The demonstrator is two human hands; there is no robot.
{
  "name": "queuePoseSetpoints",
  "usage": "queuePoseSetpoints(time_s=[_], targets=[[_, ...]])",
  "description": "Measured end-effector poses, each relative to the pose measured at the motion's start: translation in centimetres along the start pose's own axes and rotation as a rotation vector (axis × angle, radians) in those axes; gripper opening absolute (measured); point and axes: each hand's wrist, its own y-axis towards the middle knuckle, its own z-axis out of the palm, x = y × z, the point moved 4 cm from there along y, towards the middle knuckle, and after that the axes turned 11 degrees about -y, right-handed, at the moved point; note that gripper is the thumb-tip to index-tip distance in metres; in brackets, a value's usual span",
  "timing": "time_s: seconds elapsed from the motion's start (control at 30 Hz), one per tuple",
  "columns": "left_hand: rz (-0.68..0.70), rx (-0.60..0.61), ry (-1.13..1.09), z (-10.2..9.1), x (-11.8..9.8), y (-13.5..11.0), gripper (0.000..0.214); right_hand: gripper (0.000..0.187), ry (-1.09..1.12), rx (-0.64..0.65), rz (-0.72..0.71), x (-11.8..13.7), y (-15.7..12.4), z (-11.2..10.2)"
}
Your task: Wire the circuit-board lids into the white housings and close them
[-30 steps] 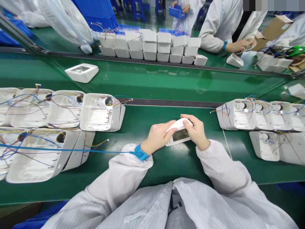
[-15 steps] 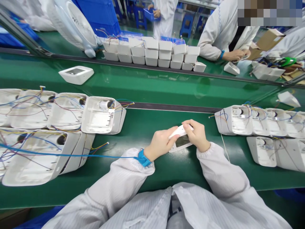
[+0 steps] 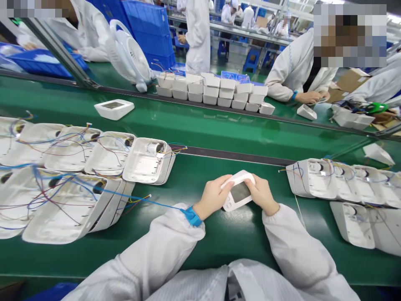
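Between my two hands is a white plastic device housing (image 3: 229,203) with a dark rectangular screen window and small button openings at its lower left. My left hand (image 3: 214,196) grips its left side, thumb on the top face. On the right edge, my right hand (image 3: 263,194) holds it with the thumb near the upper corner. The housing is tilted, its screen side facing me, just over the green bench (image 3: 200,246). A blue wrist strap (image 3: 191,216) with a blue cord circles my left wrist.
Open white housings (image 3: 148,161) with motors and loose coloured wires crowd the left; more housings (image 3: 322,179) line the right. A screen housing (image 3: 114,109) lies on the conveyor belt (image 3: 200,129). Beyond stand stacked white housings (image 3: 210,94), a fan (image 3: 133,56) and a co-worker's hands (image 3: 313,97).
The housing has turned so its screen face shows more toward me; both hands still hold it. The camera view has tilted up and shifted left.
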Motion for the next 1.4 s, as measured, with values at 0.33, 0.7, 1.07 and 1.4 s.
queuePoseSetpoints(time_s=[0.33,0.7,1.07,1.4], targets=[[-0.036,-0.186,-0.219,-1.6,1.1,0.8,0.036,0.067,0.519,-0.006,-0.051,-0.8,0.4,1.3],[0.179,-0.122,-0.166,-1.3,0.6,0.6,0.061,0.043,0.231,-0.188,-0.154,1.0,-0.9,-0.9],[0.255,-0.039,-0.065,-0.7,0.3,0.0,0.079,0.045,-0.077,-0.111,-0.480,3.0,-1.4,-1.1],[0.275,-0.151,0.016,0.1,-1.0,-1.1,0.064,0.036,-0.054,-0.177,-0.484,3.1,-1.9,-1.4]])
